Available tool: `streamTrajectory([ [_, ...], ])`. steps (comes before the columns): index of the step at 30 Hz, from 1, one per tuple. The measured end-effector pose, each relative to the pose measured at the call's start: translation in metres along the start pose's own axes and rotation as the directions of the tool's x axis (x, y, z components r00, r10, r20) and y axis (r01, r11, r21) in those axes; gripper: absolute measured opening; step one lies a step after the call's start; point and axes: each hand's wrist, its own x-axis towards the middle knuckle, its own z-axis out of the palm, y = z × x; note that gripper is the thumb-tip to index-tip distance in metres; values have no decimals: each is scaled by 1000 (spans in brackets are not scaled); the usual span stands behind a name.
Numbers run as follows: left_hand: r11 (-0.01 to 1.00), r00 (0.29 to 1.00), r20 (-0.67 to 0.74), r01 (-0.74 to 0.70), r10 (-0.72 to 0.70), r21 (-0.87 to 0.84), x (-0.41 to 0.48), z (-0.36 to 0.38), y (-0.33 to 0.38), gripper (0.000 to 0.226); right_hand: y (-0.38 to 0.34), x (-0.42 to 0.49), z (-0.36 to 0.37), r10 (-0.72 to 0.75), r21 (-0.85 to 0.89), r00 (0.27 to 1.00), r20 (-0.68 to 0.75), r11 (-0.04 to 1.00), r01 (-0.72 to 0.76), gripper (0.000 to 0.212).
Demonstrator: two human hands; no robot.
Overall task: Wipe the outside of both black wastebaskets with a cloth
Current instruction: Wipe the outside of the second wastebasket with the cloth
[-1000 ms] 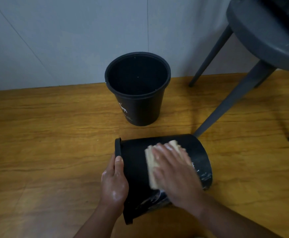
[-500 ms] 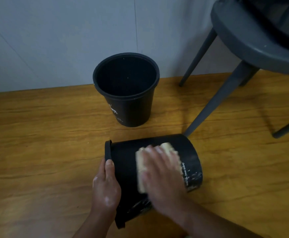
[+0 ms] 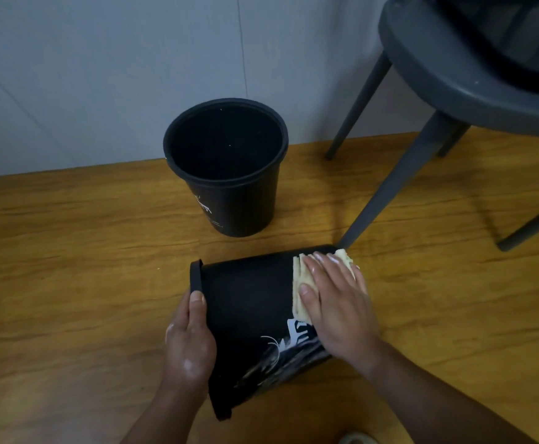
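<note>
Wood-grain floor (image 3: 69, 283) fills the lower part of the view and meets a plain grey wall (image 3: 101, 75) along its far edge. The lying wastebasket (image 3: 248, 302) rests on its side on the floor, about midway between the left and right edges and toward the near edge. Its long axis runs left to right, with the rimmed mouth facing left and the narrower base pointing right. A white print (image 3: 293, 339) shows on its near side.

The left hand (image 3: 191, 341) grips the mouth end, thumb laid on the outer wall just behind the rim, the other fingers hidden. The right hand (image 3: 335, 302) lies flat with fingers straight and together, pressing a folded pale yellow cloth (image 3: 300, 283) onto the upper wall at the base end.

Beyond it, close to the wall, the upright wastebasket (image 3: 239, 200) stands mouth up, apart from the lying one. A grey chair (image 3: 454, 75) occupies the far right corner. One chair leg (image 3: 390, 187) comes down just beside the lying wastebasket's base.
</note>
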Motion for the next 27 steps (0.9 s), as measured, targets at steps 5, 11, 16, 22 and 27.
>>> streamTrajectory([
  [5, 997, 997, 34, -73, 72, 26, -14, -1, -2, 34, -6, 33, -6, 6, -11, 998, 55, 1000, -6, 68],
  [11, 995, 995, 24, -96, 95, 27, -16, 1, -11, 45, -15, 68, -6, 41, -37, 992, 122, 999, -37, 52],
  [16, 1000, 1000, -15, -27, 27, -10, -12, 5, -15, 51, -51, 45, -2, -30, -27, 990, 134, 999, 34, 64],
  [22, 998, 998, -28, 55, -56, -39, -12, 7, -12, 47, -106, 12, 12, -288, -4, 952, 104, 957, 290, 54],
  [27, 994, 997, -1, 79, -79, -70, -13, 7, -10, 39, -102, -1, 18, -436, -8, 893, 113, 898, 440, 52],
])
